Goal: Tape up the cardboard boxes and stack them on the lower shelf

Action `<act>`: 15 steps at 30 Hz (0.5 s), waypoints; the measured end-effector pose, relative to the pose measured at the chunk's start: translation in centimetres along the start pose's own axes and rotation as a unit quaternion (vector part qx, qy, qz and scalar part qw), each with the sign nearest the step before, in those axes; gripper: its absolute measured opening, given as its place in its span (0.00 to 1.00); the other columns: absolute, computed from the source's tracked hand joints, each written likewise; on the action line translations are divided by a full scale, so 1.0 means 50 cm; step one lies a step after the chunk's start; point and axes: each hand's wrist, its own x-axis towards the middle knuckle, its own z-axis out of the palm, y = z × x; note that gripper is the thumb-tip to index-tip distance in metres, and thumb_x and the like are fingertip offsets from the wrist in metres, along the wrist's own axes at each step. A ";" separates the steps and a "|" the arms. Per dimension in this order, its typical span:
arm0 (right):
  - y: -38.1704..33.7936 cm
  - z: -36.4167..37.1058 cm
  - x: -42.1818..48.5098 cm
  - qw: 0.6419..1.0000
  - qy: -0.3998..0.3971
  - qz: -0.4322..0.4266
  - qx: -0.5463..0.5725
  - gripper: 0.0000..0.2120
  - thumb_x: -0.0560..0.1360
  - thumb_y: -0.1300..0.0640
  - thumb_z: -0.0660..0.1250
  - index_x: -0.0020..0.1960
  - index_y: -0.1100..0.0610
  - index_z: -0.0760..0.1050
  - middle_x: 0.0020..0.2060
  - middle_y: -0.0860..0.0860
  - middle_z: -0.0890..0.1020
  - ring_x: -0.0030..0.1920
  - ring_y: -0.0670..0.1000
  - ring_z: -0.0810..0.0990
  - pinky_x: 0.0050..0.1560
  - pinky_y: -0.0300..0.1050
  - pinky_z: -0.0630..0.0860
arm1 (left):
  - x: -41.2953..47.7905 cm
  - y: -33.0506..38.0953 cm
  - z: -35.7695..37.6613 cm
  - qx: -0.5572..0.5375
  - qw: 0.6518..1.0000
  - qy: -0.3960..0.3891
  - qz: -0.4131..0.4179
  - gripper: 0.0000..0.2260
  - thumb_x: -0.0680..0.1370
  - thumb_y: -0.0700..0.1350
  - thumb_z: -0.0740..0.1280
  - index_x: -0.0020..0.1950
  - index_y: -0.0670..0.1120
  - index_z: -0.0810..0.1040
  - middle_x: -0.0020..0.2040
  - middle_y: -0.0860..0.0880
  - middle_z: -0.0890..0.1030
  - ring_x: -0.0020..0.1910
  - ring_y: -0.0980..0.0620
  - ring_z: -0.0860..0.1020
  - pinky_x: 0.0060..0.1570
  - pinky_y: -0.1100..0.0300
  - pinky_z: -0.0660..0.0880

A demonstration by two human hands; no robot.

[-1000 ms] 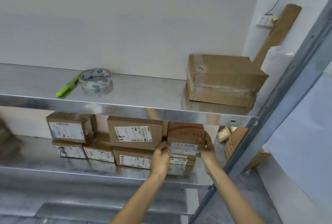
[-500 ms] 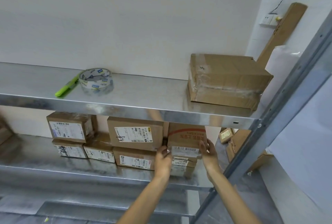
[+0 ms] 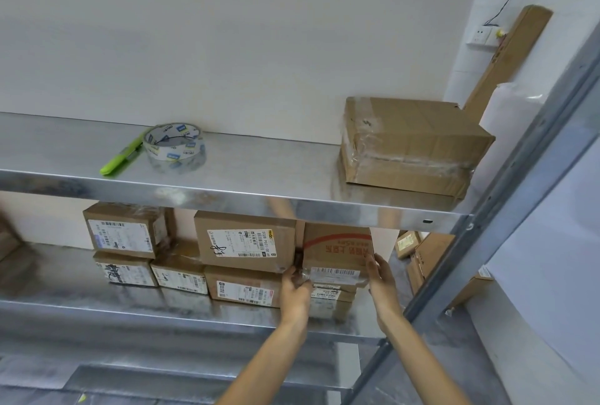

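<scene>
The lower shelf of brushed steel (image 3: 65,294) carries the taped stacks. The brown cardboard box with the red arc print (image 3: 337,252) now sits deeper on the right-hand pile, tight against its neighbour. The right hand (image 3: 383,281) has slid down and lies flat on its side. The left hand (image 3: 295,291) seems to pinch the lower corner. The placement looks nearly done.

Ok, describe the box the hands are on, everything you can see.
The box is brown cardboard, with a red arc and red print on its front and a white barcode label below. It sits level on a smaller box at the right end of the row on the lower shelf, close beside a larger box. The left hand grips its lower left corner, and the right hand presses its right edge with straight fingers. The upper shelf hides its top.
</scene>
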 end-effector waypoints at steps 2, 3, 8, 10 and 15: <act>-0.002 -0.004 -0.004 1.000 0.005 -0.005 -0.006 0.27 0.79 0.41 0.56 0.74 0.53 0.62 0.68 0.54 0.74 0.65 0.56 0.74 0.67 0.58 0.68 | 0.000 0.004 -0.004 0.014 1.000 0.004 -0.002 0.23 0.79 0.31 0.61 0.71 0.47 0.66 0.60 0.48 0.75 0.63 0.46 0.74 0.66 0.52 0.69; -0.004 -0.007 -0.006 1.000 0.011 -0.006 -0.010 0.27 0.80 0.42 0.56 0.74 0.53 0.62 0.68 0.55 0.73 0.65 0.57 0.73 0.67 0.56 0.68 | -0.001 0.006 -0.005 0.014 1.000 0.005 -0.001 0.22 0.79 0.31 0.61 0.71 0.47 0.66 0.61 0.47 0.75 0.62 0.46 0.74 0.64 0.53 0.69; -0.021 -0.018 -0.034 0.994 0.062 -0.059 -0.063 0.23 0.81 0.46 0.57 0.73 0.53 0.63 0.71 0.54 0.70 0.69 0.57 0.69 0.66 0.52 0.66 | -0.022 0.012 -0.008 0.038 0.999 0.005 0.018 0.10 0.82 0.40 0.60 0.63 0.44 0.71 0.59 0.44 0.78 0.59 0.45 0.76 0.64 0.49 0.72; -0.035 -0.023 -0.055 0.987 0.074 -0.109 -0.089 0.21 0.81 0.49 0.59 0.72 0.53 0.65 0.71 0.54 0.69 0.70 0.55 0.68 0.67 0.51 0.66 | -0.041 0.019 -0.017 0.049 0.999 0.000 0.021 0.08 0.82 0.44 0.60 0.56 0.43 0.75 0.51 0.44 0.80 0.50 0.47 0.79 0.55 0.53 0.77; -0.089 -0.025 -0.126 0.939 0.075 -0.247 -0.225 0.18 0.79 0.55 0.62 0.69 0.55 0.69 0.66 0.52 0.71 0.68 0.48 0.66 0.67 0.40 0.62 | -0.089 0.070 -0.062 0.039 0.995 -0.065 0.069 0.15 0.82 0.44 0.60 0.36 0.41 0.74 0.26 0.50 0.74 0.24 0.57 0.73 0.26 0.68 0.72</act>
